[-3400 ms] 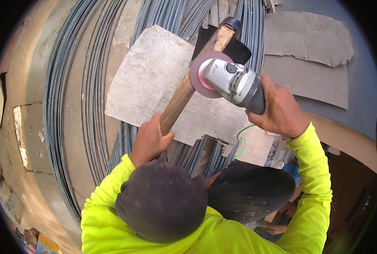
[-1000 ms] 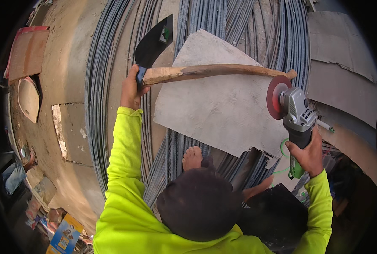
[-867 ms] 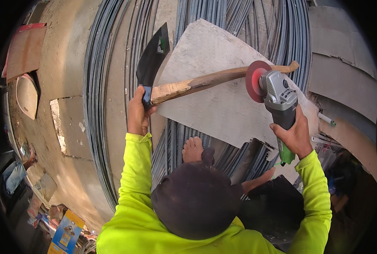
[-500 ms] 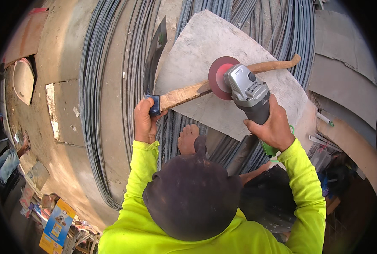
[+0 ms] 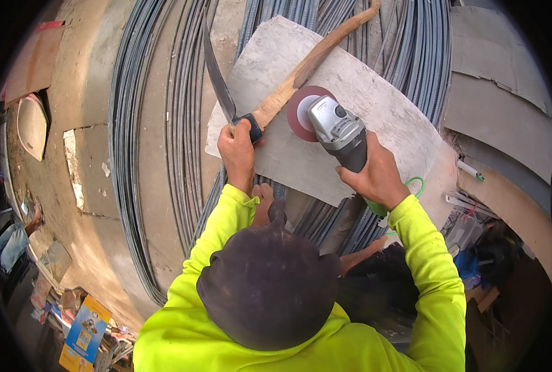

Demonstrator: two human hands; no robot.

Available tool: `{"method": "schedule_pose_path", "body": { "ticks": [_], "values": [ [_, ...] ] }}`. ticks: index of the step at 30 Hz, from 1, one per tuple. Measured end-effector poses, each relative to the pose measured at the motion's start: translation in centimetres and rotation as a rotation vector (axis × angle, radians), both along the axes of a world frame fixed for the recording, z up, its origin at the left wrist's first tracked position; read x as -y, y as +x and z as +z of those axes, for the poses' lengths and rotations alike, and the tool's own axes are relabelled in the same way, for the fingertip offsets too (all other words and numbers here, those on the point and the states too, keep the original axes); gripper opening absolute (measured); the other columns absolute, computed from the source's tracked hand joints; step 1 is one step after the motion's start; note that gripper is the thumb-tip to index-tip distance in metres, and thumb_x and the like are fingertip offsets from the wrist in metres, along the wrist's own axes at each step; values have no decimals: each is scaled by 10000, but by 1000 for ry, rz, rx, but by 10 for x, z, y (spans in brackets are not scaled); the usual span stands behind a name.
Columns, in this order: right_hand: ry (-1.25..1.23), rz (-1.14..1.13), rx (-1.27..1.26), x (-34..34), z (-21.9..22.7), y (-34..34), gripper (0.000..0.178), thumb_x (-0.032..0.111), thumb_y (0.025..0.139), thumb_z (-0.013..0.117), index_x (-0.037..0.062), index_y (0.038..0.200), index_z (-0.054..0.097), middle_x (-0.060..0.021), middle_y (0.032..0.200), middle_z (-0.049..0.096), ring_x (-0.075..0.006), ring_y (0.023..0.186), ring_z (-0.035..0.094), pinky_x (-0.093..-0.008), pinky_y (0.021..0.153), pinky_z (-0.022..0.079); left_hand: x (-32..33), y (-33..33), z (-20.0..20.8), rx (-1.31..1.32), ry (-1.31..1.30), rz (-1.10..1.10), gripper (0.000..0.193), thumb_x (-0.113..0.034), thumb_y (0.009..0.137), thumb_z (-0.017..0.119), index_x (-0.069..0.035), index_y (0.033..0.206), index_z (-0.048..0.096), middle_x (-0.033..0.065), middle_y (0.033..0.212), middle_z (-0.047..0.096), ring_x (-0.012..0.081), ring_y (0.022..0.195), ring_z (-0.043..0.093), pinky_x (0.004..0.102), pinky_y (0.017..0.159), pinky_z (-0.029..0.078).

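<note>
My left hand (image 5: pixel 237 156) is closed around the blue-black metal socket of a hoe (image 5: pixel 283 98), which has a curved wooden handle. Its dark blade (image 5: pixel 219 77) rises beside the hand, while the handle slants up and right across a pale slab (image 5: pixel 375 118). With fingers wrapped round its dark body, my right hand (image 5: pixel 380 175) grips an angle grinder (image 5: pixel 339 129) with a silver head. The grinder's reddish-brown disc (image 5: pixel 299 116) is just below the handle in the picture; a narrow gap shows between them. I cannot tell if the disc spins.
Bundles of steel rebar (image 5: pixel 127 124) run along the floor at left and under the slab. A green cord (image 5: pixel 418 183) loops by my right wrist. Grey sheets (image 5: pixel 505 111) lie at right. My bare foot (image 5: pixel 262 201) is near the slab. A blue-yellow box (image 5: pixel 85 332) lies lower left.
The hoe's handle has swung from nearly level to steeply up and right, its far end now higher. My left hand has moved right and up. The grinder has shifted left, off the handle.
</note>
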State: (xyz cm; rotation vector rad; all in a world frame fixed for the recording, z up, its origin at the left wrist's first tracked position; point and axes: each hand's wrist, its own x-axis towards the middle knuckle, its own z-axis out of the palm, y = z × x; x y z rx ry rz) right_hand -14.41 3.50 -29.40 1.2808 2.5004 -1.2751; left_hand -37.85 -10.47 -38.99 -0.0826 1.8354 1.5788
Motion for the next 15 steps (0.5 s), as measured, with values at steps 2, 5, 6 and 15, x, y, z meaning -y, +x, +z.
{"method": "schedule_pose_path", "body": {
  "ticks": [2,5,6,15],
  "values": [
    [0,5,-6,3,-12,2,684,251,729,818,-44,1255,496,-294,937,681,-476,900,696,-476,795,551,-5,-1,4,-18,-22,-24,370,-302,968,591,59,1032,636,129,882,699,204,694,707,295,561,570],
    [-59,50,3,7,-14,-8,684,251,732,810,-38,1267,495,-303,969,682,-482,920,694,-487,805,555,-4,-3,11,-27,-81,-55,394,-323,983,559,60,1018,646,136,854,706,219,631,711,290,537,550],
    [-56,68,-15,8,-16,-12,685,253,734,808,-38,1269,494,-304,975,681,-484,919,692,-492,803,555,-4,-4,12,-18,-90,-50,406,-332,967,580,68,1008,637,137,843,700,218,619,710,292,523,535],
    [26,41,63,-33,-30,-31,656,264,729,792,-52,1220,491,-320,927,665,-507,866,678,-520,773,548,-2,-10,16,-107,-212,-187,487,-396,991,511,66,912,644,151,761,679,200,498,642,319,469,483]
  ]
}}
